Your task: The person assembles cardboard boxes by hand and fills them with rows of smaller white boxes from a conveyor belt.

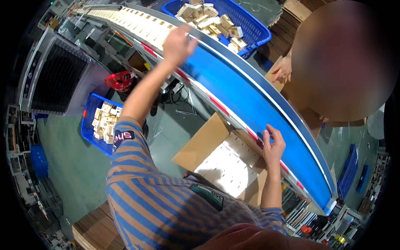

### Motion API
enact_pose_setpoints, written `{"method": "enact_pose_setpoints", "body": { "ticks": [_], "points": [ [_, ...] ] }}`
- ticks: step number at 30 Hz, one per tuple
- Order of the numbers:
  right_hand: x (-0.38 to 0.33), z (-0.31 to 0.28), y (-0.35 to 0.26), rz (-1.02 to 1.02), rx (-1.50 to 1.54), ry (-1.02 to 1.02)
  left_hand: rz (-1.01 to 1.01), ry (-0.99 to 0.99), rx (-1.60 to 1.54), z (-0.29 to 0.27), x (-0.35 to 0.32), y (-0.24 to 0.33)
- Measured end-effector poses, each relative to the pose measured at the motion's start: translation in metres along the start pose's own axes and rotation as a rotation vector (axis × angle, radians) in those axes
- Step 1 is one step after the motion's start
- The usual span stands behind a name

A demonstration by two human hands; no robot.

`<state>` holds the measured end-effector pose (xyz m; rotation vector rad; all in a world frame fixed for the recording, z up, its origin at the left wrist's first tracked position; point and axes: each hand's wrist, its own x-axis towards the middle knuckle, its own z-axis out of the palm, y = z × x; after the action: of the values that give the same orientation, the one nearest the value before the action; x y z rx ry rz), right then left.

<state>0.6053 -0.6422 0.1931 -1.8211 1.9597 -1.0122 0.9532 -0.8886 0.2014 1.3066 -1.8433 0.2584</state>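
A long blue conveyor belt (233,87) runs from upper left to lower right. A row of cream boxes (137,23) lies on its far left stretch. My left hand (179,43) reaches out over the near end of that row, fingers spread and blurred, with nothing seen in its grip. My right hand (273,146) rests with fingers up against the belt's red-and-white edge (216,104), holding nothing. Just left of it stands an open cardboard carton (200,143) filled with flat-packed white boxes (227,164).
A blue basket (256,29) of small boxes sits beyond the belt, another blue basket (87,129) on the green floor at left. A red container (121,81) and a grey machine (54,75) stand left. A co-worker's hand (283,71) touches cardboard across the belt.
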Motion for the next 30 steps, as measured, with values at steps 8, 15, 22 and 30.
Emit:
{"method": "enact_pose_setpoints", "body": {
  "ticks": [8, 15, 22, 30],
  "points": [
    [0.005, 0.034, 0.005, -0.009, -0.211, 0.014, -0.51, -0.58, 0.647, 0.002, 0.046, -0.178],
    [0.009, 0.03, 0.011, 0.074, -0.17, -0.084, -0.628, -0.979, -0.277, 0.04, 0.038, -0.162],
    [0.03, 0.024, 0.035, 0.564, 0.371, 0.027, -0.475, -1.086, -0.89, 0.066, -0.047, 0.121],
    [-0.08, -0.083, 0.017, 0.249, 0.422, 0.378, -0.475, -0.754, -1.043, -0.027, -0.144, 0.223]
  ]
}}
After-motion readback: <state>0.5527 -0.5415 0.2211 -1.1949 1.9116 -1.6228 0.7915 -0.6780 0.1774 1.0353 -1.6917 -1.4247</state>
